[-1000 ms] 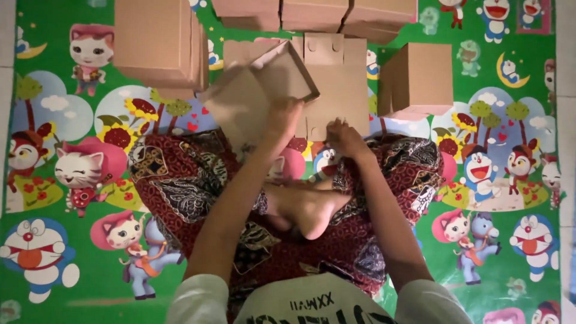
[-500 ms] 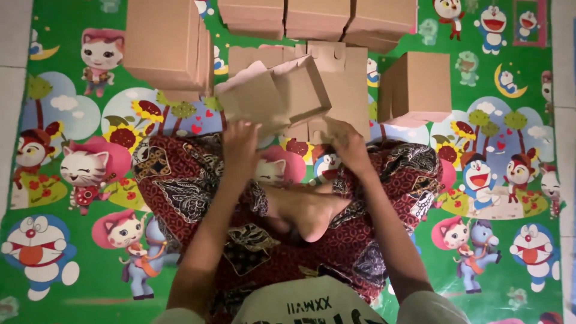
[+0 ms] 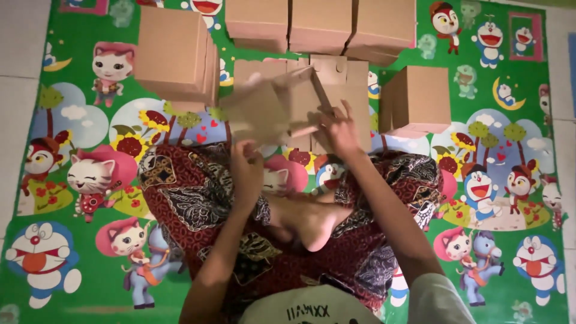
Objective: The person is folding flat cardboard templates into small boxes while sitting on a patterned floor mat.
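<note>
Two hands hold one half-folded cardboard box [image 3: 273, 111] in the air above the person's crossed legs, in front of a flat stack of unfolded blanks [image 3: 336, 90] lying on the mat. The left hand [image 3: 247, 165] grips the box from below at its near edge, fingers curled onto the card, which seems to steady the piece so it can be shaped; the right hand [image 3: 339, 129] has its fingers spread against the box's right flap, apparently pressing that panel into place. Held up and tilted like this, the box shows its open side and loose flaps, which lie at uneven angles; it is blurred, so the exact fold lines cannot be made out. It is plain brown card, unprinted, thin-walled, and not yet squared into a closed shape. Finished boxes of the same brown card stand around it: a tall stack to the left [image 3: 174, 54], a row of three along the far edge [image 3: 321, 24], and a single one at the right [image 3: 420, 99], all within reach of the seated person. Everything rests on a green cartoon-printed floor mat [image 3: 90, 270], with patterned red cloth [image 3: 198, 198] covering the legs.
</note>
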